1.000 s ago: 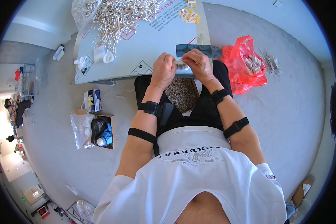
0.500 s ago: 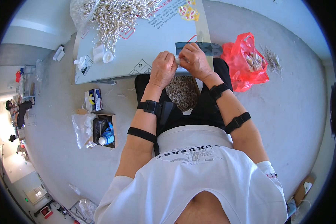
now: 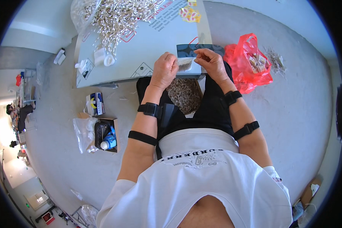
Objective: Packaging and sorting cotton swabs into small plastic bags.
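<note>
Your two hands are apart, with the pale bundle of thin sticks (image 3: pixel 185 64) in the gap between them. Your left hand (image 3: pixel 164 70) is the nearer: its curled fingers appear closed on the bundle's left end, though the knuckles hide the exact grip. Your right hand (image 3: pixel 213 65) is to the right of the bundle, thumb and forefinger drawn close together just beyond its upper right corner, seemingly clear of it; you cannot tell here whether anything fine is pinched between those tips. The bundle looks a little wider than it is deep, so its longer side seems to run across you, from one hand toward the other, while the sticks point roughly away from your body. Just beyond the bundle lies a dark patterned strip (image 3: pixel 186 50) on the counter (image 3: pixel 140 49). On your side of the bundle, lower down between your knees, is a container full of swabs (image 3: pixel 184 95). Well to the right of it sits a red plastic bag (image 3: pixel 239 72); far off to its upper left, a loose heap of swabs (image 3: pixel 117 19) spreads over the counter.
</note>
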{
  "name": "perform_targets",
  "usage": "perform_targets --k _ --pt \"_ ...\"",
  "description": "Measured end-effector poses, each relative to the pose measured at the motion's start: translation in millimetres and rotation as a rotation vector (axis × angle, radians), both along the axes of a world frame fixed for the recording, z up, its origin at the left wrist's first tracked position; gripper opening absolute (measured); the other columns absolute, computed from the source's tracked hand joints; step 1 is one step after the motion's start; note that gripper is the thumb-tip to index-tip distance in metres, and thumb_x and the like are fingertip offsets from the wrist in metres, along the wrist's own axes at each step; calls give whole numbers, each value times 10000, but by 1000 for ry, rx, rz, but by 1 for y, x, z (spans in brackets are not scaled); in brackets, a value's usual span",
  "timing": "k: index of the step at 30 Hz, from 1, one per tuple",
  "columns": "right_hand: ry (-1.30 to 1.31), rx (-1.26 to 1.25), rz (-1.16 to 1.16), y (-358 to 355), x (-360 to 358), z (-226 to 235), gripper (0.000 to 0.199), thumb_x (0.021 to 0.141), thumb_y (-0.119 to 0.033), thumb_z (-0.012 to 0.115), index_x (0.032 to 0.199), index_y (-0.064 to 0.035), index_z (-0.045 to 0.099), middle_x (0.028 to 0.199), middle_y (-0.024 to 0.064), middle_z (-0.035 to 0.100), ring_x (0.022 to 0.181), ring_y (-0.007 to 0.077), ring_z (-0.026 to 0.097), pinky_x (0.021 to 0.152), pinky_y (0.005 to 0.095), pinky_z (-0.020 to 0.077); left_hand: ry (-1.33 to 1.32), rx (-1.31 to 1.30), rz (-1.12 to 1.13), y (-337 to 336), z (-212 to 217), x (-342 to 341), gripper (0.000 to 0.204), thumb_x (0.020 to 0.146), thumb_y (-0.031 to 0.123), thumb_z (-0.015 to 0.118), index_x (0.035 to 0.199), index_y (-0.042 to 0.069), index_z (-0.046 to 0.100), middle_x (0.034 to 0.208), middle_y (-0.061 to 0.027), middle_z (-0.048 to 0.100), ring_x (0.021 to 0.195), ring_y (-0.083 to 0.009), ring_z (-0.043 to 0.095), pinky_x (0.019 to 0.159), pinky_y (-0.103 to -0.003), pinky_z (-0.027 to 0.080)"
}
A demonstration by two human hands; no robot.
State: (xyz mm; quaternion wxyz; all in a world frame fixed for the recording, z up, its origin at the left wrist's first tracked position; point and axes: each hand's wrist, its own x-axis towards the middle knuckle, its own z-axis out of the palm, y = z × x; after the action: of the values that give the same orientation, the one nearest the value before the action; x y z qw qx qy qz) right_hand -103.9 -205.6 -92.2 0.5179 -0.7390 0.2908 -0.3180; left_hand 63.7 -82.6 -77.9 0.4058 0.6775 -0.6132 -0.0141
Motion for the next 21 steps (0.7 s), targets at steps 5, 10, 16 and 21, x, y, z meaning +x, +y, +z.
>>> perform_targets --k 5,10,16,21 --pt "-147 -32 89 2 8 -7 111 788 -49 725 880 -11 677 766 59 609 699 133 573 649 275 467 37 1 -4 -2 0 0 65 800 -35 578 827 19 552 780 -134 575 708 -329 600 626 -382 490" --pt "-90 -114 -14 8 14 -11 78 799 -52 696 853 -15 654 768 90 606 700 204 600 640 309 468 124 42 7 -1 5 -7 93 788 17 643 871 49 614 852 -96 578 816 -314 596 692 -412 501" --pt "-57 -216 -40 16 21 -2 79 807 -46 675 818 -10 606 770 123 593 703 284 600 632 341 467 -48 9 28 -10 8 -16 154 772 24 681 917 65 648 859 -62 576 856 -267 595 723 -371 504" --pt "-52 -264 -31 17 21 -3 75 808 -41 673 823 -13 606 775 126 595 705 295 601 630 350 470 -237 -72 -30 -19 8 -19 105 734 -1 652 804 36 585 836 -84 562 826 -291 567 725 -396 499"
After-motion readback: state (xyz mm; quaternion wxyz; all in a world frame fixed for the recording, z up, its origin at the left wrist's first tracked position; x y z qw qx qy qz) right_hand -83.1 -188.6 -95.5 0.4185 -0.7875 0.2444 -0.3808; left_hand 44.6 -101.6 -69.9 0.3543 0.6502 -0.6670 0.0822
